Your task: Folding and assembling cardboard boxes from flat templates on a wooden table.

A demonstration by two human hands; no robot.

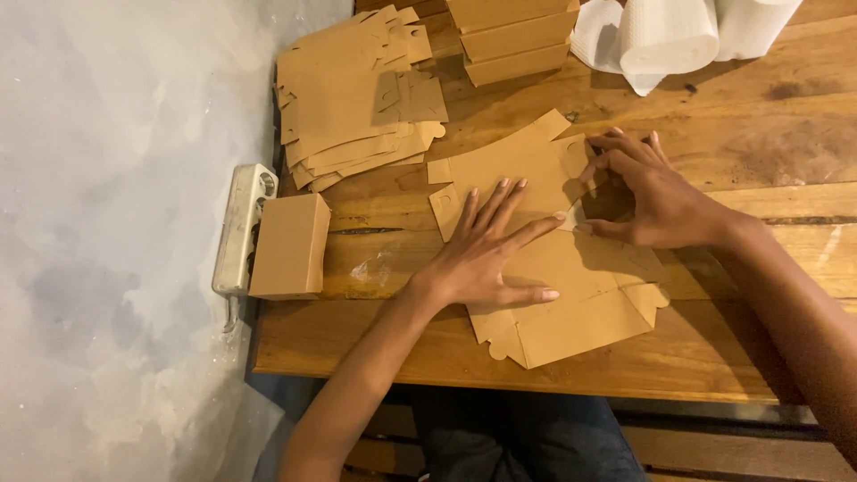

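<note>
Wooden planks make up the tabletop (732, 134), which runs along a pale, mottled wall on the left, with a white power strip (239, 228) wedged between the two.

A flat brown cardboard box blank (571, 303) lies unfolded in the middle of the tabletop, just in front of the person. The left hand (486, 254) lies spread and flat on it, palm down, fingers (491, 205) splayed wide and gripping nothing, simply pressing the sheet against the wood. The right hand (647, 192) is bent over the upper right part of the blank, its fingers curled and pinching a side flap near a corner, which seems to be lifting off the flat; how firmly they grip cannot be told.

Judging from how things lie, the folding of this blank has barely begun: most panels and tabs are flat, and no wall stands yet. One folded box (290, 245) rests by the power strip, and a stack of folded boxes (516, 36) stands at the far edge, so some of the work appears done. A fanned pile of flat blanks (353, 98) sits to the far left, so a good deal looks to remain. White paper towel rolls (669, 31) lie at the top right, apart from the work.
</note>
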